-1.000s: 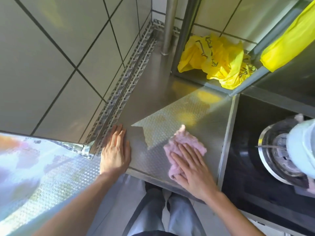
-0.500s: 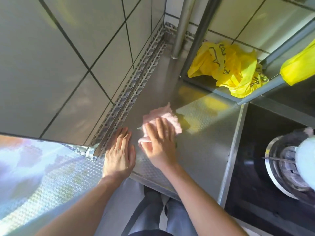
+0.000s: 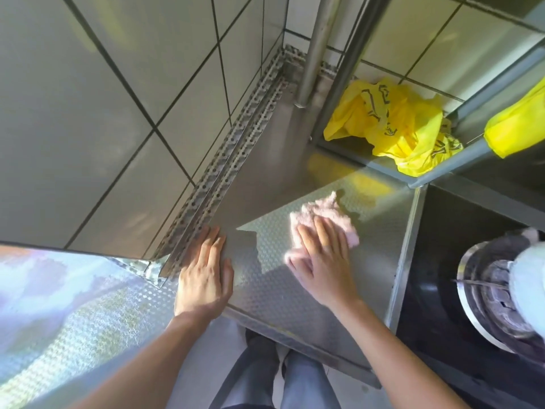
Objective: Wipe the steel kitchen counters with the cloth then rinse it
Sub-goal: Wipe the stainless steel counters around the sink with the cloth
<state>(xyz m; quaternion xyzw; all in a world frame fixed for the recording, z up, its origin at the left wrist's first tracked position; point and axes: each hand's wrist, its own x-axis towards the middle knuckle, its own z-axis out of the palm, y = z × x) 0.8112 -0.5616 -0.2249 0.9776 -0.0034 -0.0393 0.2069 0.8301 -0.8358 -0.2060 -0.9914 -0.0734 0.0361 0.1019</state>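
Nearest the camera, the person's legs in grey-blue trousers (image 3: 283, 376) are standing at the front edge of the steel tabletop (image 3: 380, 231), whose dimpled surface is catching sunlight in patches.

The left hand (image 3: 203, 278) is lying flat near the tabletop's front left corner, fingers straight and close together, holding nothing — its fingertips are reaching up to the perforated metal strip (image 3: 224, 160) that is running along the foot of the tiled wall (image 3: 97, 98). To the left, a second patterned steel surface (image 3: 73, 314) is glaring bright with reflected light.

Just to the right, the right hand (image 3: 321, 261) is pressing down on the pink cloth (image 3: 321, 216), palm flat and fingers extended over it rather than curled round it. The cloth is lying bunched on the tabletop about midway across, its far edge sticking out beyond the fingertips.

To the right of the tabletop, a dark recess is holding a round gas burner (image 3: 495, 293), partly covered by something pale at the frame edge — too blurred to identify.

Farther back, a steel post (image 3: 312, 51) is standing in the corner, and a crumpled yellow plastic bag (image 3: 392, 125) is sitting on a low shelf framed by grey metal bars. Another yellow item (image 3: 519, 125) is hanging at the right edge.
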